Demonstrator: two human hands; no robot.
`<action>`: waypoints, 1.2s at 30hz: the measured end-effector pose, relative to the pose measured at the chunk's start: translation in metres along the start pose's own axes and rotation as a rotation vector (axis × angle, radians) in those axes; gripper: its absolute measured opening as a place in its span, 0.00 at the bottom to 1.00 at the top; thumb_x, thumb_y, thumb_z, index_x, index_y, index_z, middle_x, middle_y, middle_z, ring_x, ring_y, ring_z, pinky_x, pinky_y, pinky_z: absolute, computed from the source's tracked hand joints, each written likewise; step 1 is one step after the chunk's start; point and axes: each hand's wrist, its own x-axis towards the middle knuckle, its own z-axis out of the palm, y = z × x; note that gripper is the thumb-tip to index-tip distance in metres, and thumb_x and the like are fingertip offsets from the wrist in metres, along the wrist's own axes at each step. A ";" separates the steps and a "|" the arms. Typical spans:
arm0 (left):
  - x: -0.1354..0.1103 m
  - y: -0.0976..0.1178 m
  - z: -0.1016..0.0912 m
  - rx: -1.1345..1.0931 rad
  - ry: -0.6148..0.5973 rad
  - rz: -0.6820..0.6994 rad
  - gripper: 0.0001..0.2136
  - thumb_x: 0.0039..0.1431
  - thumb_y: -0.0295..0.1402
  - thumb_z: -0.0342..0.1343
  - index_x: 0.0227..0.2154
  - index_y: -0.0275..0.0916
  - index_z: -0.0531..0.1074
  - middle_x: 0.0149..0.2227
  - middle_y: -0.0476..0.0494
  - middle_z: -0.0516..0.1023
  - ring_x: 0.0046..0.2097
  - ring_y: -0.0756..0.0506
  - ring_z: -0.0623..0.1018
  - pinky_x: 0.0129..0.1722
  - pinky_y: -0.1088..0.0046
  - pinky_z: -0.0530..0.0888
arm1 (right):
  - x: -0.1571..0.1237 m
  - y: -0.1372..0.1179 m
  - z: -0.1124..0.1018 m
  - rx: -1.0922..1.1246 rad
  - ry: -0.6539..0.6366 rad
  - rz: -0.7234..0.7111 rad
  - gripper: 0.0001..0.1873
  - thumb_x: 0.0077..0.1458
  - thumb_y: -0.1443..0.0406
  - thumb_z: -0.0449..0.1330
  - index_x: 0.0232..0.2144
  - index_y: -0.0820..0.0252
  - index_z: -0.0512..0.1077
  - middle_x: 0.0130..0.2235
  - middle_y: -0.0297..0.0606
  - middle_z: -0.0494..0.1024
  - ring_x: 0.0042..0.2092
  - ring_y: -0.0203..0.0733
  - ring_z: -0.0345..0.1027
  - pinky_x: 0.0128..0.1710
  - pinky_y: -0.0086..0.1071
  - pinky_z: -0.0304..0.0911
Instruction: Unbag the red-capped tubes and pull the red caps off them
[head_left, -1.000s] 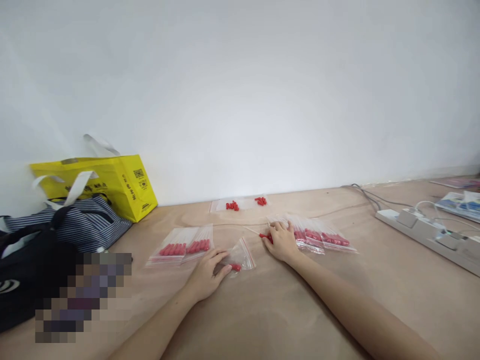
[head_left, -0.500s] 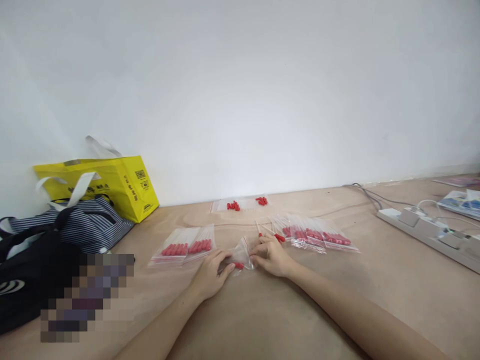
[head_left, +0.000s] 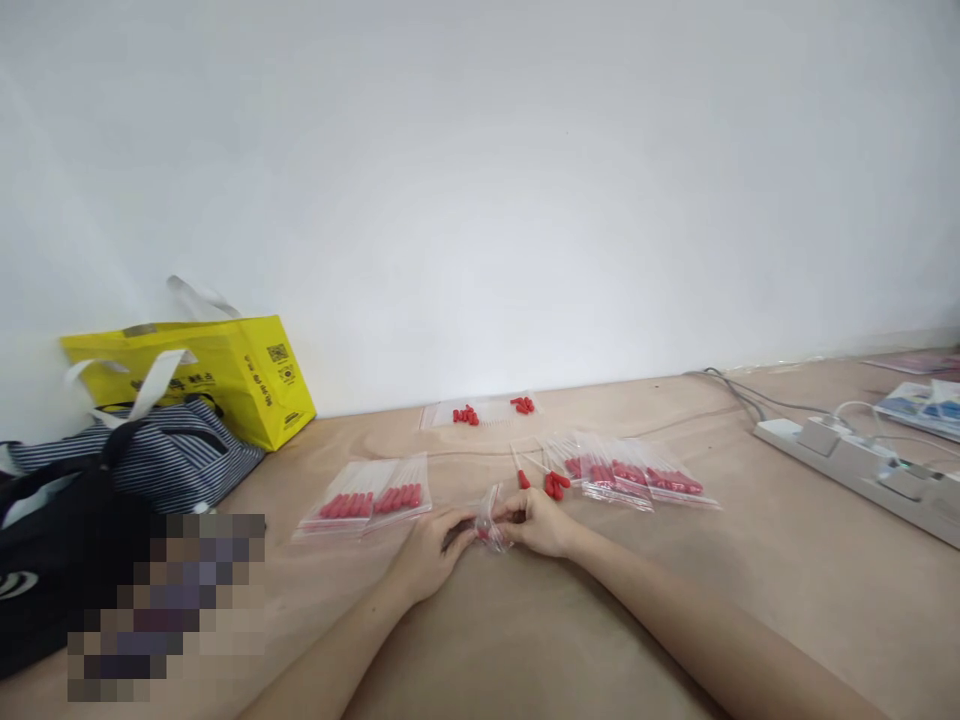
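Between my hands, just above the table, is a small clear zip bag (head_left: pixel 489 515), crumpled, with a bit of red inside or behind it. My left hand (head_left: pixel 433 550) pinches its left side with thumb and fingers. From the right, my right hand (head_left: pixel 546 524) grips the other side, fingers curled. Right behind that hand lie several loose red-tipped sticks (head_left: pixel 555 485). To the left lie flat bags of red-tipped sticks (head_left: pixel 397 497); to the right, overlapping filled bags (head_left: pixel 619 473). What exactly the left fingertips press on is partly hidden.
Near the wall, red pieces (head_left: pixel 466 414) lie on a clear plastic bag (head_left: pixel 491 411). A yellow bag (head_left: pixel 277 400), a striped bag (head_left: pixel 176 455) and a black bag (head_left: pixel 67 580) stand at left. A power strip (head_left: pixel 855 470) with plugs and cables lies at right.
My right hand has drawn slightly toward me, showing more of the loose red-tipped sticks. The small bag is now more bunched between both hands, and its red piece is less visible.
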 end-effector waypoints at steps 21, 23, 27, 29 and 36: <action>-0.003 -0.002 0.001 0.003 0.005 -0.034 0.13 0.53 0.33 0.49 0.43 0.40 0.67 0.44 0.43 0.73 0.44 0.44 0.71 0.45 0.64 0.67 | -0.010 -0.035 -0.002 -0.522 0.060 -0.002 0.07 0.44 0.59 0.59 0.27 0.53 0.72 0.21 0.27 0.71 0.25 0.32 0.61 0.40 0.34 0.47; -0.003 -0.002 0.000 0.000 0.008 -0.025 0.13 0.53 0.33 0.49 0.42 0.40 0.67 0.43 0.43 0.73 0.44 0.45 0.71 0.45 0.65 0.67 | -0.010 -0.035 -0.001 -0.565 0.070 0.008 0.05 0.45 0.62 0.58 0.26 0.55 0.71 0.22 0.28 0.71 0.25 0.32 0.61 0.40 0.35 0.46; -0.003 -0.002 -0.001 0.014 0.049 -0.028 0.13 0.52 0.33 0.51 0.41 0.40 0.68 0.42 0.43 0.72 0.44 0.45 0.71 0.44 0.66 0.67 | -0.011 -0.028 0.003 -0.707 0.120 -0.069 0.04 0.49 0.68 0.52 0.27 0.59 0.66 0.24 0.31 0.71 0.27 0.35 0.61 0.41 0.38 0.47; -0.004 -0.003 -0.001 0.017 0.048 -0.037 0.13 0.51 0.33 0.51 0.41 0.40 0.68 0.41 0.43 0.72 0.44 0.45 0.71 0.44 0.66 0.67 | -0.012 -0.023 0.004 -0.710 0.163 -0.087 0.05 0.51 0.69 0.49 0.28 0.60 0.64 0.26 0.33 0.71 0.29 0.36 0.61 0.40 0.36 0.49; -0.005 -0.005 -0.001 0.000 0.038 -0.044 0.13 0.52 0.34 0.51 0.41 0.40 0.68 0.41 0.43 0.72 0.43 0.44 0.70 0.44 0.66 0.67 | -0.022 -0.014 -0.016 -0.262 0.331 -0.108 0.08 0.54 0.65 0.48 0.31 0.60 0.65 0.29 0.36 0.72 0.31 0.35 0.64 0.32 0.29 0.56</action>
